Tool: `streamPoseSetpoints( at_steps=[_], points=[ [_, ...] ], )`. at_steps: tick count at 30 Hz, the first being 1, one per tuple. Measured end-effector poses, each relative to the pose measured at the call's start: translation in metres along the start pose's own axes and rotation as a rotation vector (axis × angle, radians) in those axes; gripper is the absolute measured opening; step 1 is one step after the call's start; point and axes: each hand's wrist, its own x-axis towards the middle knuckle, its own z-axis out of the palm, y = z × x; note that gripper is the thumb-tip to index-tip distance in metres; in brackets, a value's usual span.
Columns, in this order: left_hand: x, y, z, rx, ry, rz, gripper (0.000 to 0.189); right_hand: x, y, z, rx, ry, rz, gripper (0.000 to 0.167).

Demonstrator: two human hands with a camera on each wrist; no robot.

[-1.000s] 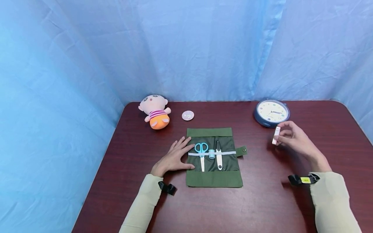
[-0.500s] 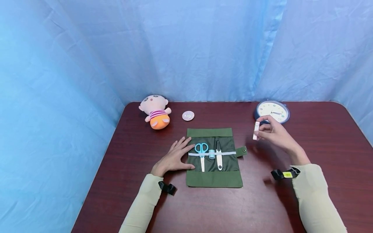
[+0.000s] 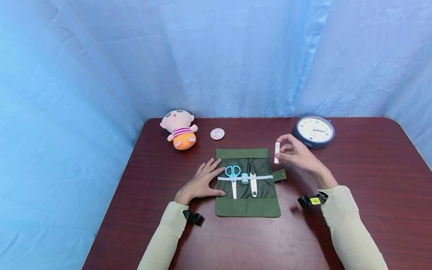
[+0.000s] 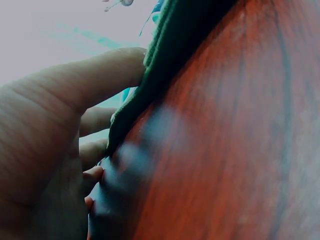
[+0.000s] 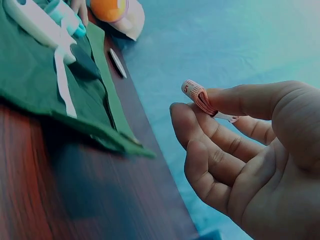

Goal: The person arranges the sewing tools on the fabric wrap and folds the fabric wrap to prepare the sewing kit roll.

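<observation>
My right hand (image 3: 300,155) pinches a flat, rolled tape measure (image 3: 277,153), white with reddish print, between thumb and fingers. It is upright in the head view, by the upper right edge of a green fabric roll-up pouch (image 3: 248,208). The right wrist view shows the tape measure's (image 5: 197,95) coiled layers. My left hand (image 3: 202,182) rests with spread fingers on the pouch's left edge. A pale elastic band (image 3: 266,177) crosses the open pouch, over blue-handled scissors (image 3: 233,173), a small light-blue cylinder (image 3: 244,179) and a slim white tool (image 3: 254,185) with a black end.
A snap tab (image 3: 279,175) sticks out from the pouch's right side. Behind stand a blue round clock (image 3: 314,131) at right, a shiny round disc (image 3: 217,134) and a plush doll (image 3: 180,131) at left. Blue curtains (image 3: 216,56) hang past the table's far edge.
My right hand has moved left with the tape measure, from in front of the clock to the pouch's upper right edge. My left hand and the pouch have stayed put.
</observation>
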Motion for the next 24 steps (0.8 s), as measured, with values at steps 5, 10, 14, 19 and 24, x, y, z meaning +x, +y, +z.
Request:
streamPoseSetpoints(
  at_steps=[5,10,14,19,24],
  points=[
    [0.000,0.000,0.000,-0.002,-0.004,-0.004,0.085,0.005,-0.002,0.012,0.031,-0.027,-0.016,0.042],
    [0.000,0.000,0.001,0.002,0.001,-0.003,0.085,0.007,-0.001,0.022,0.025,-0.044,0.001,0.046],
    [0.000,-0.001,0.001,0.003,-0.004,-0.005,0.086,0.008,0.001,0.028,-0.007,-0.052,0.038,0.048],
    [0.001,-0.001,0.001,0.004,-0.008,-0.006,0.085,0.010,0.006,0.036,-0.011,-0.061,0.041,0.048],
    [0.002,-0.001,0.001,0.012,-0.004,-0.006,0.085,0.010,0.011,0.041,-0.027,-0.053,0.058,0.048]
  ],
)
